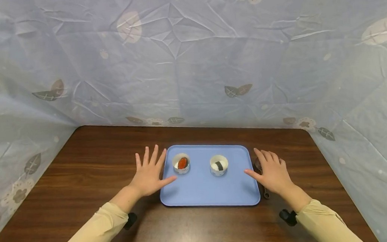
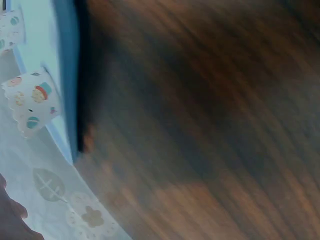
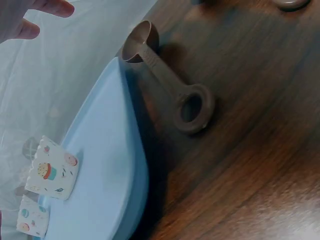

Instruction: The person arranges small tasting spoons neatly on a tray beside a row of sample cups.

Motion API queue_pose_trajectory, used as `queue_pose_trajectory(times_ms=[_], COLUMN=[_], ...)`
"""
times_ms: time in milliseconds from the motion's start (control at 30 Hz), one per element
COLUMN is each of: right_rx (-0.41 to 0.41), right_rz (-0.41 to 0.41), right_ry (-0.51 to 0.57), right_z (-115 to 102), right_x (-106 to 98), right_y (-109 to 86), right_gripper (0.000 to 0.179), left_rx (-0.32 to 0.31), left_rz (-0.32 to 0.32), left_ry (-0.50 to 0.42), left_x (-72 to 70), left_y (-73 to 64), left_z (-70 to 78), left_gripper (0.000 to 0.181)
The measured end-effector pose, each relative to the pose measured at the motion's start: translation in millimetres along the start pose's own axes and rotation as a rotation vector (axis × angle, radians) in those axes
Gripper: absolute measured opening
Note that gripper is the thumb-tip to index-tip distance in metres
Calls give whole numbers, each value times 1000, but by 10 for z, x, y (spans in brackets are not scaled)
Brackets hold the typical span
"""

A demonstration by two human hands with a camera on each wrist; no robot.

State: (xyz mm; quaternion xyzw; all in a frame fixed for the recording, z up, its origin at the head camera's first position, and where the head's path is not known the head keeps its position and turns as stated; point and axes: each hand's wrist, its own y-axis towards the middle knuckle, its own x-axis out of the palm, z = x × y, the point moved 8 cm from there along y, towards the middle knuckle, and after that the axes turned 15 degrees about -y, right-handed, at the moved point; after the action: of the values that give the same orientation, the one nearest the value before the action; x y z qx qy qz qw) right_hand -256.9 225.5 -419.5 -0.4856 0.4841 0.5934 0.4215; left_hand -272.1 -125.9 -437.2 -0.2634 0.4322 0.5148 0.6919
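A blue tray (image 1: 198, 192) lies on the table and carries two paper baking cups. In the left cup (image 1: 182, 171) sits a sushi-like piece with an orange-red top (image 1: 182, 163). The right cup (image 1: 219, 171) contains a white piece with a dark band (image 1: 219, 165). My left hand (image 1: 148, 176) is spread with straight fingers beside the tray's left edge, its thumb over the tray. At the right edge my right hand (image 1: 274, 173) hovers with relaxed fingers and holds nothing. Beneath it, beside the tray, is a brown measuring spoon (image 3: 162, 72) with a ring-ended handle.
The dark wood table (image 1: 92, 173) extends around the tray. A pale blue patterned cloth (image 1: 190, 80) hangs behind and along both sides. Part of a rounded object (image 3: 292, 4) shows at the top edge of the right wrist view.
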Motion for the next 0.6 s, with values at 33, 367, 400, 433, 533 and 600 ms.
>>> queue_pose_trajectory(times_ms=[33,367,400,433,533,600], right_rx=[3,40,44,48,57,61], right_rz=[-1,-30,-32,-33,-38,-40], right_ry=[0,20,20,19,11,9], right_z=[12,136,146,157,185,203], right_x=[5,112,122,132,161,181], right_y=[-2,-37,-41,-46,-65,-79], right_gripper=[85,84,84,84,83,83], left_rx=[-2,-30,-33,-32,-26,-19], left_rz=[0,-46,-54,-59,-71,-77], left_ry=[-2,-39,-47,-53,-72,-76], left_x=[4,80,89,96,111,120], left_y=[-1,-18,-21,-21,-24,-27], left_z=[-24,-251,-273,-290,-326,-343], left_gripper=[96,94,93,93,93,93])
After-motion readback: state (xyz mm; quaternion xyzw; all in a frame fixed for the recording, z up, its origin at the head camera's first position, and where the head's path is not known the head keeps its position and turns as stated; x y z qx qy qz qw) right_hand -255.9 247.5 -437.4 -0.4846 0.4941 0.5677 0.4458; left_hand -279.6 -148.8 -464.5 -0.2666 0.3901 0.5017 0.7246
